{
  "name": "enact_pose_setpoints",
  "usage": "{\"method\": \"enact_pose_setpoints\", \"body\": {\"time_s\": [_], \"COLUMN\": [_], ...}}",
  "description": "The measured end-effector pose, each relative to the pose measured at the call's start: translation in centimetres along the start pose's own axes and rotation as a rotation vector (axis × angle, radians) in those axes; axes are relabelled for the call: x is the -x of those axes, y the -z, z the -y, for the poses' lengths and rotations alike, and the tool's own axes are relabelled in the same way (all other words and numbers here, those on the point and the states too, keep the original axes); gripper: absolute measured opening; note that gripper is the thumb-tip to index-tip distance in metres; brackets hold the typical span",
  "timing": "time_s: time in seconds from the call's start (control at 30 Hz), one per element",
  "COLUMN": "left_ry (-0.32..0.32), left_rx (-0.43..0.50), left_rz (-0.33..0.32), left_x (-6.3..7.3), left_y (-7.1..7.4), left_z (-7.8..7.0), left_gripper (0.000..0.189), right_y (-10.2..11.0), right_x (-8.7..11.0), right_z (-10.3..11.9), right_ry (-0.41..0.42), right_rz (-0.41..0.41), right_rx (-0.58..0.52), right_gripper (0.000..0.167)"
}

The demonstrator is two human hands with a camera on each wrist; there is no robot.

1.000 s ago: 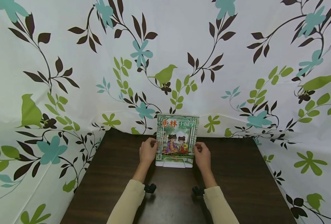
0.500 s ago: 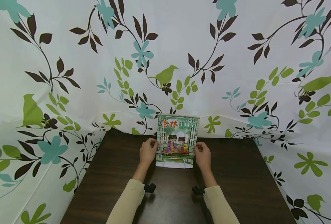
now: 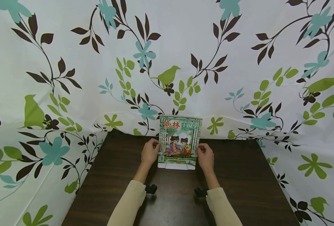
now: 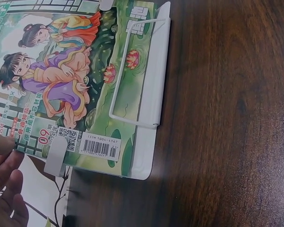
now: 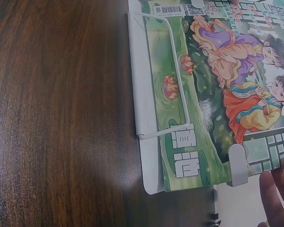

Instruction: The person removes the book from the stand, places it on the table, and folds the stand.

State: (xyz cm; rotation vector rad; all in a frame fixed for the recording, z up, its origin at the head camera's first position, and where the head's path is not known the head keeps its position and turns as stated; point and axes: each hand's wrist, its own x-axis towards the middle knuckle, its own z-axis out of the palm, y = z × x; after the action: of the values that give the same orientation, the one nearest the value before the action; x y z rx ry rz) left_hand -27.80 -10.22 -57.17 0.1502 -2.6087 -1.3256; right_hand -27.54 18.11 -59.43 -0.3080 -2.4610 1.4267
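Observation:
A green magazine (image 3: 180,138) with two illustrated figures on its cover leans upright on a white book stand (image 3: 176,166). The stand's wire loop (image 4: 114,90) crosses the lower cover, and its side clips (image 5: 237,165) lap over the magazine's edges. My left hand (image 3: 150,152) pinches the left edge, thumb on the cover and other fingers curled alongside, as the left wrist view shows. At the opposite edge, my right hand (image 3: 206,158) pinches the magazine between thumb and fingers, just above the clip. The stand's back is hidden behind the magazine.
The stand is on a dark wooden table (image 3: 234,188), towards its far edge. Behind and at both sides hangs a white cloth (image 3: 79,72) printed with leaves, flowers and birds. Dark wrist-worn devices (image 3: 151,189) sit by the cream sleeves (image 3: 128,201).

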Motion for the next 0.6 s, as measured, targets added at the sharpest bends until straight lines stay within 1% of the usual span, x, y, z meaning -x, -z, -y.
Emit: {"method": "enact_pose_setpoints", "body": {"time_s": [0.1, 0.33, 0.43, 0.6], "left_ry": [0.001, 0.002, 0.006, 0.022], "left_rx": [0.002, 0.013, 0.016, 0.016], "left_rz": [-0.004, 0.012, 0.002, 0.01], "left_x": [-0.05, -0.28, -0.38, -0.63], "left_y": [-0.06, -0.17, -0.09, -0.34], "left_z": [0.04, 0.56, 0.55, 0.38], "left_gripper": [0.012, 0.013, 0.012, 0.013], "right_y": [0.1, -0.11, -0.13, 0.04], "right_x": [0.01, -0.09, -0.13, -0.18], "right_z": [0.16, 0.67, 0.88, 0.9], "right_ry": [-0.002, -0.023, -0.023, -0.025], "right_rz": [0.001, -0.004, 0.004, 0.002], "right_rx": [0.0, -0.006, -0.006, -0.007], "right_gripper": [0.02, 0.019, 0.019, 0.02]}}
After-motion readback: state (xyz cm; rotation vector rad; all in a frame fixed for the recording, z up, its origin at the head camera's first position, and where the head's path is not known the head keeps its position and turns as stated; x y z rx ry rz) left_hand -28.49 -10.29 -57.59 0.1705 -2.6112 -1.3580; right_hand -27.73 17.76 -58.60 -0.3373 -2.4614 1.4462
